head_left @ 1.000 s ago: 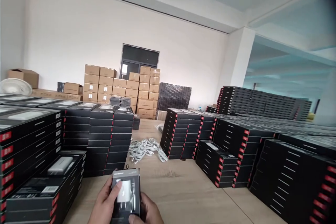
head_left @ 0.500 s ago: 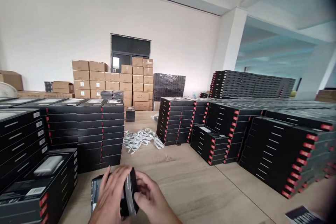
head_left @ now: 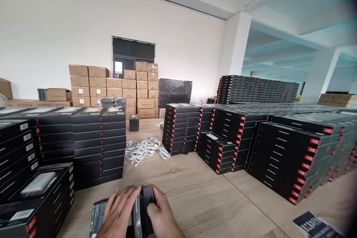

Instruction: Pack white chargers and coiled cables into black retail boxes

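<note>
At the bottom of the head view, both hands are around a small black box (head_left: 147,200) above the wooden table. My left hand (head_left: 119,212) lies over the box's left part with its fingers bent along it, hiding much of it. My right hand (head_left: 162,212) grips the right edge, thumb pressed on the near face and fingers wrapped behind. A grey strip shows along the box between the hands. Left of my left hand, a dark printed panel (head_left: 97,217) sticks out; whether it belongs to the same box I cannot tell.
Stacked black boxes stand left (head_left: 87,148) and right (head_left: 279,156) on the table (head_left: 189,189). A heap of white cables (head_left: 146,150) lies between them. A white device (head_left: 39,184) rests on the near-left stack. A printed dark card (head_left: 315,225) lies at lower right. Cardboard cartons (head_left: 114,92) stand behind.
The view has turned slightly right. My hands and the box sit a little lower in view, and my right thumb now presses on the box's dark face, which shows wider.
</note>
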{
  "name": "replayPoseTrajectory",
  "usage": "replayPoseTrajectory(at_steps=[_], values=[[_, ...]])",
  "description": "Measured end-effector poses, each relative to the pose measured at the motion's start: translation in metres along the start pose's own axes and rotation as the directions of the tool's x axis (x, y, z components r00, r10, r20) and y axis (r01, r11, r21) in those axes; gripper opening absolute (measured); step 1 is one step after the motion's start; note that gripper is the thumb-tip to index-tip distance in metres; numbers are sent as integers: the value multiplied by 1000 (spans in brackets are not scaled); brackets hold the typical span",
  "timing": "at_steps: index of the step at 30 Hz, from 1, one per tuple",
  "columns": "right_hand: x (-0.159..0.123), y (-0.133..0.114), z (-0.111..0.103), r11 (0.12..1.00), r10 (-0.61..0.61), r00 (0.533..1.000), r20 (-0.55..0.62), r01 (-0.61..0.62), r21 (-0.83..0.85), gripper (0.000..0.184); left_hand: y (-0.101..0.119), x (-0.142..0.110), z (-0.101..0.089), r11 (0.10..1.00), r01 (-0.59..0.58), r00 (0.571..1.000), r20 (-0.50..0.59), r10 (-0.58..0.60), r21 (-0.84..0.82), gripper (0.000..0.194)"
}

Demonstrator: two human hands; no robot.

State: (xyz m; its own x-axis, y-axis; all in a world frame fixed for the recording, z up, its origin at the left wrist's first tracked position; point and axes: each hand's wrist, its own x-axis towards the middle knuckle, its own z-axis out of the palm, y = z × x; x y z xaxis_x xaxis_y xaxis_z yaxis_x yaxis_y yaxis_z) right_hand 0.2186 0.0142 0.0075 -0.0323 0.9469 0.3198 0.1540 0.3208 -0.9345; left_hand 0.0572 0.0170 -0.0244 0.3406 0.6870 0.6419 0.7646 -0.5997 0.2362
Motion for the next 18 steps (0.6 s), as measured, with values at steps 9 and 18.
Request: replayPoseTrajectory(at_steps=[9,18], values=[[5,2,-4,885,-253,960,122,281,-370,25,8,3,-2,982,104,982,-170,-76,160,98],[24,-5,-34,950,55,996,-64,-32,312,26,9,9,-12,975,154,981,-146,-131,162,91]])
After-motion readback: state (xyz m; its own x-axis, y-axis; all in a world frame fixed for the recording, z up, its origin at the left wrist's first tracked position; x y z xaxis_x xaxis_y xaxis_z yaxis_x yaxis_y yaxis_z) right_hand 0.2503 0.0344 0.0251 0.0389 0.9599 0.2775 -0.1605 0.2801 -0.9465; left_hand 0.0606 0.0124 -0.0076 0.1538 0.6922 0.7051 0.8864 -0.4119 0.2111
